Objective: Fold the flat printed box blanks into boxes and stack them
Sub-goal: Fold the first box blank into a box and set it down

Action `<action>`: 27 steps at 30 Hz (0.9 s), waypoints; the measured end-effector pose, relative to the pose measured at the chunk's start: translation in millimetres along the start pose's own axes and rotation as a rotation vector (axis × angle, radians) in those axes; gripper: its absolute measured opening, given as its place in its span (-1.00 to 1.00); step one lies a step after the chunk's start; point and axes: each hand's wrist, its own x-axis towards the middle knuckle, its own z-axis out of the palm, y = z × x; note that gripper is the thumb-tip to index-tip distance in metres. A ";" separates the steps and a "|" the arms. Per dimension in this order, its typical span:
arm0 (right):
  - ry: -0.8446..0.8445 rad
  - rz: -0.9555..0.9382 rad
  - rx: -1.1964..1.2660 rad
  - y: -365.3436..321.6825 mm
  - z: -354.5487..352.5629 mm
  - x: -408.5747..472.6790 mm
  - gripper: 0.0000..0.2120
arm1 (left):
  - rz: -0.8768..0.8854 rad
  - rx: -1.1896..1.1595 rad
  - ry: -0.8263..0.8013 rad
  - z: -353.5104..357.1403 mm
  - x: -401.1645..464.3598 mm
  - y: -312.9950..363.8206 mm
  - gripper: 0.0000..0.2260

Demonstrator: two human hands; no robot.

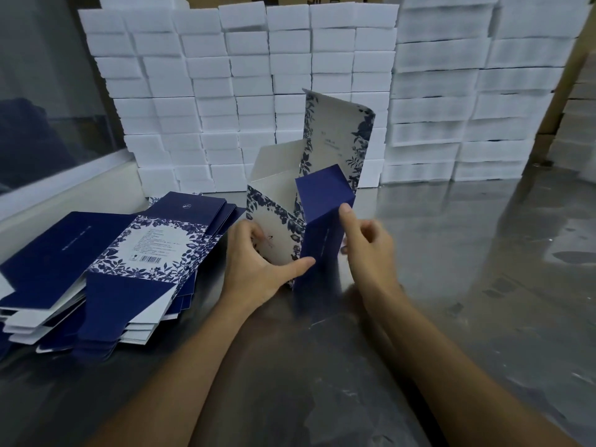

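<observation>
A half-formed cardboard box with dark blue side panels and white faces printed with blue flowers (pixel 317 221) stands upright on the grey, scuffed metal table (pixel 451 269), in front of the person and between both hands. Its top is open, one tall printed flap rising at the back and a plain white flap leaning out to the left.

The left hand (pixel 258 266) grips the box's left side low down: the thumb lies stretched across the printed front face, its tip reaching the blue corner edge, while the fingers curl round the left edge and disappear behind the panel. The right hand (pixel 367 243) is at the blue right side. Its forefinger is straight and points up, the tip touching the blue panel near the upper corner; the other fingers are loosely curled, and whether they press the box's far side cannot be told.

To the left, touching the table, lies an untidy pile of flat blue-and-white printed box blanks (pixel 106 272). Behind stands a wall of stacked white foam blocks (pixel 251 91).
</observation>
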 end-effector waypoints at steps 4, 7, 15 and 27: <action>-0.143 -0.070 0.023 -5.5 7.6 -7.8 -0.53 | 0.034 0.026 0.062 3.9 -3.4 1.3 0.00; -0.174 -0.077 0.068 -10.8 11.0 -12.2 -0.49 | 0.071 0.085 0.121 5.9 -5.0 5.8 0.16; -0.220 -0.063 0.054 -13.7 9.8 -11.8 -0.46 | 0.188 0.222 0.142 1.2 -5.4 10.1 0.14; -0.174 0.025 -0.060 -4.3 7.4 -9.2 -0.56 | 0.309 0.272 0.153 -2.8 -3.8 8.2 0.11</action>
